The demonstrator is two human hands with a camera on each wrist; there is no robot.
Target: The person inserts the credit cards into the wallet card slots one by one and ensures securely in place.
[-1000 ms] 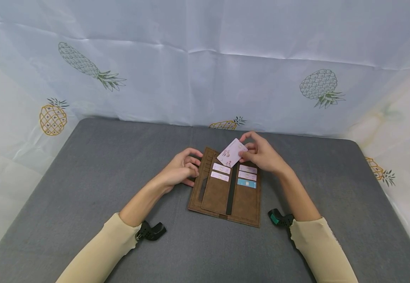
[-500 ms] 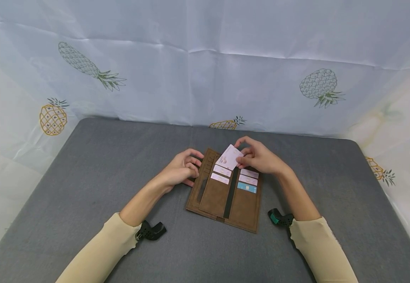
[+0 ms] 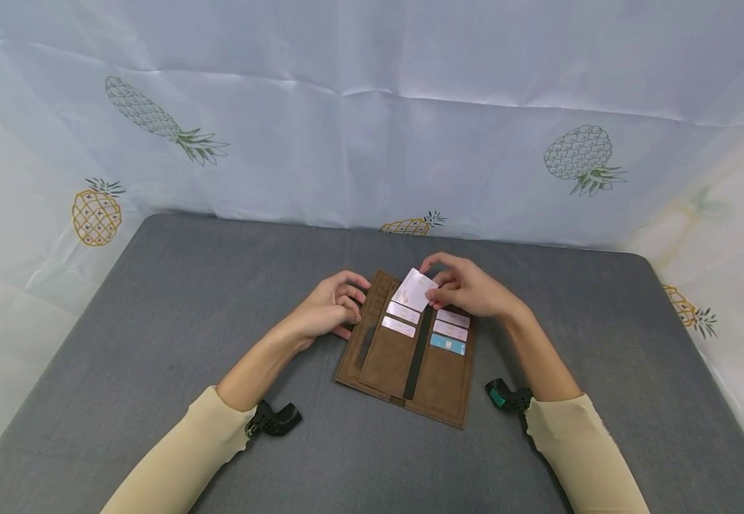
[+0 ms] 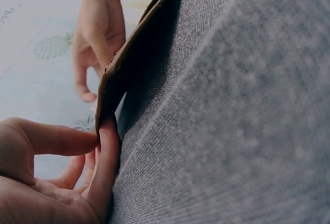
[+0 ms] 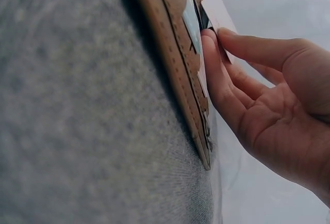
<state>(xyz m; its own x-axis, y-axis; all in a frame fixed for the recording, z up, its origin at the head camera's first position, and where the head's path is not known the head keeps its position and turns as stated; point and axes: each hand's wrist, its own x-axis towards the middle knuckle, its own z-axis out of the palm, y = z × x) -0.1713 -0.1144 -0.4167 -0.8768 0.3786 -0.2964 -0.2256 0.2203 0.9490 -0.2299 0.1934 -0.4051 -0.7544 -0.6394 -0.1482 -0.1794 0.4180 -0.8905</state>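
Note:
A brown wallet (image 3: 386,364) lies unfolded, slightly tilted, on the grey table. My left hand (image 3: 328,305) pinches its left edge; in the left wrist view the thumb (image 4: 67,140) is on one face and a finger behind the other. With thumb and fingers my right hand (image 3: 468,287) pinches a pale pink card (image 3: 413,289) above the left column of slots. Its lower edge meets the topmost slot; how deep it sits is hidden. Two pink cards (image 3: 399,327) show below it. The right column holds two more pink cards (image 3: 452,330) and a blue card (image 3: 448,345).
The grey tabletop (image 3: 372,471) spreads around the wallet. A pale curtain (image 3: 372,157) printed with pineapples hangs behind the table's far edge. Black wrist devices (image 3: 275,420) are strapped near both sleeves.
My right hand has brought the pink card down and left, turning it more in line with the slots. The wallet's lower end has shifted slightly toward me. The left hand has barely moved.

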